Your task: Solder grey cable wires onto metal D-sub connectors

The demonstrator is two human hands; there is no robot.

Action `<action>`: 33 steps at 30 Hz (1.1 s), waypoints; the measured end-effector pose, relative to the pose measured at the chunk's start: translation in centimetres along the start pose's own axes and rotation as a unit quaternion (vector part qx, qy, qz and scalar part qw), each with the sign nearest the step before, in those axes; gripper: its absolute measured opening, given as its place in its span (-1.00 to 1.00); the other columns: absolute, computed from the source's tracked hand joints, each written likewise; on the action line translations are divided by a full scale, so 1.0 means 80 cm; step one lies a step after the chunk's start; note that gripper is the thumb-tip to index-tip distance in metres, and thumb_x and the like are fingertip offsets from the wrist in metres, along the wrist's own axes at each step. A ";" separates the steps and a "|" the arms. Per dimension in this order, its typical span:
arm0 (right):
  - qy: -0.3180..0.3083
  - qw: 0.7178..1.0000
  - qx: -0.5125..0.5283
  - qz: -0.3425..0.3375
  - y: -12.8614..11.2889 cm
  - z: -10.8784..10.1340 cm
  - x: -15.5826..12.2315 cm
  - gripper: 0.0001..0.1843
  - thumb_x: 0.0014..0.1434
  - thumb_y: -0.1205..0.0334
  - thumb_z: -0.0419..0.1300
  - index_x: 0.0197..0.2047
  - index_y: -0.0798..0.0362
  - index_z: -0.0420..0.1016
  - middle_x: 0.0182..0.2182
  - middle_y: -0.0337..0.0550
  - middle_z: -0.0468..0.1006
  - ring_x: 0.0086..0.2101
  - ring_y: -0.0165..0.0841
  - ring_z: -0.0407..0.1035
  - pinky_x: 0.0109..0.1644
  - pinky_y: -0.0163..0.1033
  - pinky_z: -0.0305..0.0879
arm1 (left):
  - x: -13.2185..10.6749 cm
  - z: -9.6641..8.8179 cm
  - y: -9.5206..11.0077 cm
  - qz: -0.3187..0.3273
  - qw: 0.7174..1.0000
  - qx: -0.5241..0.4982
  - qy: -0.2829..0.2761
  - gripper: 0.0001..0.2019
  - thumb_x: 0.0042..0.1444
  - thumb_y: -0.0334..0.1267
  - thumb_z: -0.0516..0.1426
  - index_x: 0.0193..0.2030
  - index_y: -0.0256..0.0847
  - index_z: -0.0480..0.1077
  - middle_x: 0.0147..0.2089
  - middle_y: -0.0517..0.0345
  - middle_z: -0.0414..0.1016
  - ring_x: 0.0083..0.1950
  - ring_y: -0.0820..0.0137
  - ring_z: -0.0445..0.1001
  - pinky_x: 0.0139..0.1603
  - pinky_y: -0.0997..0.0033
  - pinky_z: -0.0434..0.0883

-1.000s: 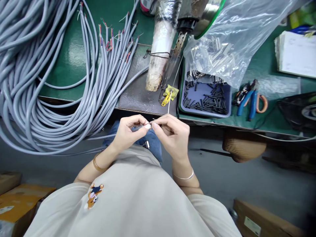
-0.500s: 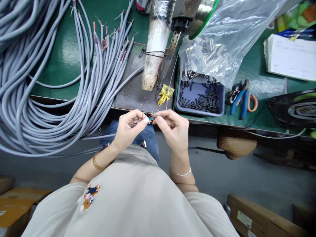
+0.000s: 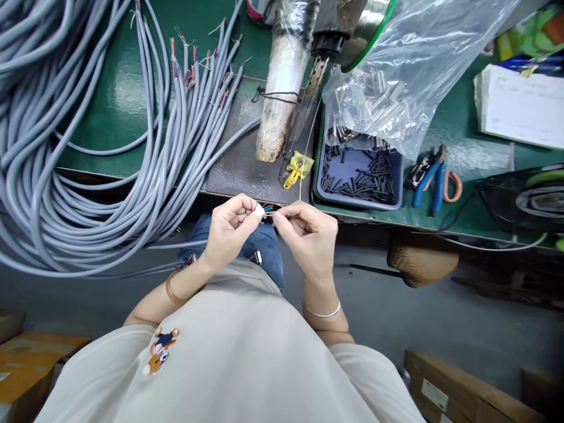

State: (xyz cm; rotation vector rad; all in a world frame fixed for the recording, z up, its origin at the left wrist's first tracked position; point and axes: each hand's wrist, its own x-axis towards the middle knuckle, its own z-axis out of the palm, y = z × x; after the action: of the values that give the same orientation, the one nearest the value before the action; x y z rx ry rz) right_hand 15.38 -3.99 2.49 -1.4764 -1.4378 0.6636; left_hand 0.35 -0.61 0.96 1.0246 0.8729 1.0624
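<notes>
Between my two hands, just off the table's front edge, runs a small bundle of thin coloured wires (image 3: 268, 209). My left hand (image 3: 233, 226) is closed in a pinch on the bundle, and something white covers the thumb tip. From the other side my right hand (image 3: 311, 232) pinches the wire ends between thumb and forefinger. A thin solder strand (image 3: 308, 150) comes down from above toward the right fingertips; whether they touch it I cannot tell. Behind the hands, a yellow clip-like piece (image 3: 294, 173) lies on the dark plate (image 3: 235, 170).
Many grey cables (image 3: 118, 200) with stripped ends fill the left side. A blue tray (image 3: 359, 202) holds short black tubes, with a plastic bag of metal connectors (image 3: 370, 100) over it. Blue-handled pliers (image 3: 436, 182) lie to its right. A solder spool (image 3: 370, 35) stands behind.
My right hand has shifted slightly down, and its fingers have closed more tightly on the wires. The wires between the hands have fanned a little. The whole view has moved slightly.
</notes>
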 end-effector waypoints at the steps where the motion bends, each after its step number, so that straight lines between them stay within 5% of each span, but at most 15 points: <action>1: 0.009 1.000 0.005 0.008 0.002 -0.001 -0.001 -0.81 0.25 0.21 0.26 -0.39 0.06 0.55 -0.54 -0.32 0.46 -0.60 -0.56 0.05 -0.51 -0.32 -0.01 | 0.000 0.000 0.000 -0.002 1.000 -0.001 0.000 -0.72 0.17 -0.12 0.31 -0.41 -0.23 0.39 -0.52 0.34 0.21 -0.55 0.62 0.08 -0.50 0.59 0.19; 7: 0.037 0.999 -0.001 -0.006 0.009 -0.002 -0.006 -0.80 0.32 0.14 0.23 -0.16 0.00 0.67 -0.45 -0.26 0.53 -0.59 -0.52 0.16 -0.50 -0.30 0.02 | 0.002 -0.001 -0.001 -0.020 1.000 -0.020 0.002 -0.71 0.15 -0.12 0.32 -0.42 -0.23 0.38 -0.55 0.34 0.20 -0.57 0.62 0.06 -0.56 0.59 0.11; 20: 0.037 0.986 -0.088 -0.137 0.006 0.002 -0.010 -0.75 0.35 0.27 0.19 0.00 -0.07 0.67 -0.45 -0.27 0.62 -0.53 -0.48 0.36 -0.46 -0.30 0.24 | 0.007 -0.001 -0.001 -0.101 0.990 -0.098 0.007 -0.69 0.03 -0.13 0.37 -0.44 -0.24 0.36 -0.55 0.33 0.20 -0.57 0.63 0.08 -0.63 0.63 0.01; 27: -0.049 0.930 -0.134 -0.338 0.004 0.001 -0.014 -0.57 0.30 0.33 0.25 0.23 -0.07 0.52 -0.47 -0.34 0.58 -0.55 -0.52 0.34 -0.46 -0.27 0.13 | 0.024 -0.036 -0.019 -0.142 0.960 -0.199 -0.136 -0.53 -0.14 0.00 0.45 -0.49 -0.21 0.28 -0.59 0.31 0.24 -0.66 0.62 0.12 -0.66 0.57 0.07; 33: -0.008 0.928 -0.083 -0.364 0.008 0.008 -0.023 -0.51 0.25 0.41 0.18 0.23 -0.01 0.50 -0.64 -0.40 0.33 -0.64 -0.48 0.13 -0.52 -0.23 0.06 | 0.022 -0.061 -0.039 -0.110 0.949 -0.232 -0.180 -0.37 -0.25 0.11 0.45 -0.64 -0.17 0.08 -0.70 0.33 0.09 -0.75 0.59 0.05 -0.75 0.51 0.04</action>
State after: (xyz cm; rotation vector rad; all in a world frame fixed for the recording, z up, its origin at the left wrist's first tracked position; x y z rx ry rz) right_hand 14.78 -5.49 1.28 -0.9318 -1.9275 0.0883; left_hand -2.86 1.69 -3.54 0.6729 0.3972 0.8028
